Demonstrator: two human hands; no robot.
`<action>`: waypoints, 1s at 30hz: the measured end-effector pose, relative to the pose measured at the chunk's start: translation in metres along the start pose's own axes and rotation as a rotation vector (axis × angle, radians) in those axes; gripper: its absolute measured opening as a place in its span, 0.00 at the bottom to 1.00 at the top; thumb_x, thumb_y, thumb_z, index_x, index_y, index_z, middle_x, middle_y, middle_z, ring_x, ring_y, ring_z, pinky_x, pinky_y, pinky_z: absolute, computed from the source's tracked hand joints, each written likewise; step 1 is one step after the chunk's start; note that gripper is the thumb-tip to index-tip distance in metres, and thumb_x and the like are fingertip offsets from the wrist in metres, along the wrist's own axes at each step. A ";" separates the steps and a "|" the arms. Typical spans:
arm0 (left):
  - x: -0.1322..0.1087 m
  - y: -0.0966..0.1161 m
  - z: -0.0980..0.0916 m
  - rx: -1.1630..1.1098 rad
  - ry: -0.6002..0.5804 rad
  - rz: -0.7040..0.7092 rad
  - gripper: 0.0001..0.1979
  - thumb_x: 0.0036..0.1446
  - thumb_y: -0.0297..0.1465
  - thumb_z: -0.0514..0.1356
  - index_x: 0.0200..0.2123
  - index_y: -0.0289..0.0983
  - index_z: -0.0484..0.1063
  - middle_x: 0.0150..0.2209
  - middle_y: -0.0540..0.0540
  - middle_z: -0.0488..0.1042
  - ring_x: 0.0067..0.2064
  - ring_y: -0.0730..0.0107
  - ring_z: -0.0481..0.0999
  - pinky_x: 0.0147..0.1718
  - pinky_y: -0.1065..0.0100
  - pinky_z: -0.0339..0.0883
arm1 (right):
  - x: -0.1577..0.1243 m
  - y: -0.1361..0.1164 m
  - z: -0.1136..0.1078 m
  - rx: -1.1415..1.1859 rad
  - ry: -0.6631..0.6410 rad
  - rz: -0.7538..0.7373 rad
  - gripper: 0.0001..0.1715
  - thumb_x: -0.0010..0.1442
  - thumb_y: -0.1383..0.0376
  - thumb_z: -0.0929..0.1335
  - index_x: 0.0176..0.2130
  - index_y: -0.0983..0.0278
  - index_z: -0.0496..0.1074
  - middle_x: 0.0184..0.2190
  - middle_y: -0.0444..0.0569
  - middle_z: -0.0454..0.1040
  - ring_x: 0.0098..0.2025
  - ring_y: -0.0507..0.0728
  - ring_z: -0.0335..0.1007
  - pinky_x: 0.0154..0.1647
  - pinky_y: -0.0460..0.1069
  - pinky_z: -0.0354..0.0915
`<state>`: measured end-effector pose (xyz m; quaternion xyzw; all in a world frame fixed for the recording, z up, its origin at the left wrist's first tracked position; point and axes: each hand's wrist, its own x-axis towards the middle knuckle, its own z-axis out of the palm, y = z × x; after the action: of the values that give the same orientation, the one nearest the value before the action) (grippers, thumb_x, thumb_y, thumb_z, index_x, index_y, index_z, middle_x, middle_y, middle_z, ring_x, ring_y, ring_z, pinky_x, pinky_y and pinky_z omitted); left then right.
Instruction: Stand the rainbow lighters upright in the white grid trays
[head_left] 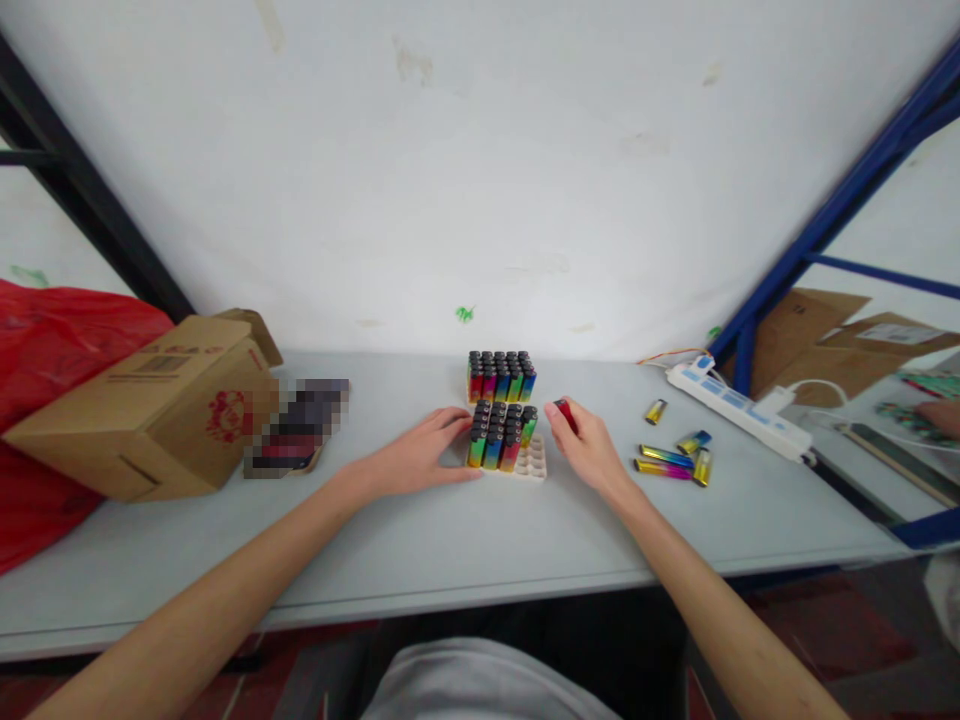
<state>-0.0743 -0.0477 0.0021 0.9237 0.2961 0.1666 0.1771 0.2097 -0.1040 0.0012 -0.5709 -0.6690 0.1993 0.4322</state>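
My right hand is closed around a red lighter with a dark end, just right of the nearer white tray. In that tray, several rainbow-coloured lighters with black tops stand upright in rows. The tray's right part shows bare round-edged slots. My left hand is spread at the tray's left side, thumb along the front and fingers toward the back, beside the lighters; whether it presses on the tray is unclear. Directly behind stands a second block of upright lighters, tightly packed.
Several shiny gold, blue and purple pieces lie loose at the right. Beyond them is a white power strip with cables. At the left are a cardboard box, a red bag and a blurred-out dark object. A white wall closes the back.
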 end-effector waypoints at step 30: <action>0.000 -0.001 0.000 0.002 0.002 0.021 0.34 0.63 0.51 0.63 0.63 0.36 0.65 0.64 0.37 0.67 0.64 0.51 0.68 0.66 0.56 0.60 | -0.012 -0.022 0.000 -0.654 -0.233 -0.248 0.17 0.75 0.54 0.62 0.43 0.64 0.71 0.41 0.55 0.77 0.38 0.60 0.76 0.37 0.50 0.65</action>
<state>-0.0744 -0.0466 0.0017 0.9268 0.2866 0.1690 0.1741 0.1963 -0.1213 0.0134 -0.5668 -0.8062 -0.0153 0.1689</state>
